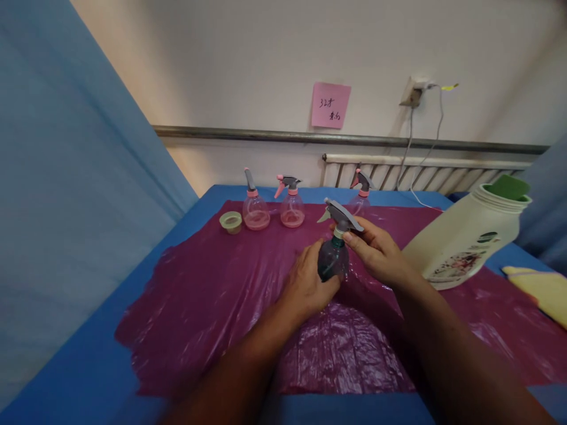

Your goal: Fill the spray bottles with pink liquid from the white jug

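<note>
Pink wall note (331, 107), "32" — left hand (310, 283) around dark spray bottle (330, 257), right hand (381, 252) around its neck (339, 234)

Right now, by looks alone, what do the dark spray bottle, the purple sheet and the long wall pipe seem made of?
Dark spray bottle: probably smooth, glossy plastic; its body looks see-through.
Purple sheet: likely thin, shiny plastic film, with fine creases and glints.
Long wall pipe: perhaps metal, given its dull grey sheen; whether painted is unclear.
</note>
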`<state>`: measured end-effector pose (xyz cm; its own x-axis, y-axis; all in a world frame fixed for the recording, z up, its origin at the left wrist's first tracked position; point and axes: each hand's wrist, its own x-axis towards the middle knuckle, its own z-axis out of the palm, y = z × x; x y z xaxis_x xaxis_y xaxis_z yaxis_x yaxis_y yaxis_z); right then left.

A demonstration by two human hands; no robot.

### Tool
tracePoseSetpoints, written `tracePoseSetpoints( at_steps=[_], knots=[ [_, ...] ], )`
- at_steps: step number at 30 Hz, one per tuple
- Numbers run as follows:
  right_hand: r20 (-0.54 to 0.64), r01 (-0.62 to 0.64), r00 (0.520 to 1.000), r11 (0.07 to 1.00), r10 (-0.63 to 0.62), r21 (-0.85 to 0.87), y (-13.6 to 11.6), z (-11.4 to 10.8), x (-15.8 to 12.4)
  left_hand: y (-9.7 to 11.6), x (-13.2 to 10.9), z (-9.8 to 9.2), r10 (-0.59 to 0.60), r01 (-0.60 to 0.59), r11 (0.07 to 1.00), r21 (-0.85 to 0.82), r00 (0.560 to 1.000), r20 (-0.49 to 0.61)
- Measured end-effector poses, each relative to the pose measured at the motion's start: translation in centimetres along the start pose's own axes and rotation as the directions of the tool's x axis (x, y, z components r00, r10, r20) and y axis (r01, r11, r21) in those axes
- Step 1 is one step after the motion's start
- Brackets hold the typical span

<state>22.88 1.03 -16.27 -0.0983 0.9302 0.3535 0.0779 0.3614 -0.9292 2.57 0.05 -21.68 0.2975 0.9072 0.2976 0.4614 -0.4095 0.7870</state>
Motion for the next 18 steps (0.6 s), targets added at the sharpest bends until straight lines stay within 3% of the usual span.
tracePoseSetpoints(
  at_steps=[10, 18],
  knots=[
    [-0.066, 0.025, 0.998, 0.999, -0.022, 0.037, 0.0, 0.2, -0.3, -0.7, -0.1, 0.4, 0.021, -0.021, 0.999, -0.034, 1.0, -0.014],
    [-0.02, 0.014, 1.0, 1.0, -0.013, 0.018, 1.4, 0.2, -0.8, -0.5, 0.0, 0.4, -0.006, 0.006, 0.999, -0.032, 1.0, -0.002]
  ],
)
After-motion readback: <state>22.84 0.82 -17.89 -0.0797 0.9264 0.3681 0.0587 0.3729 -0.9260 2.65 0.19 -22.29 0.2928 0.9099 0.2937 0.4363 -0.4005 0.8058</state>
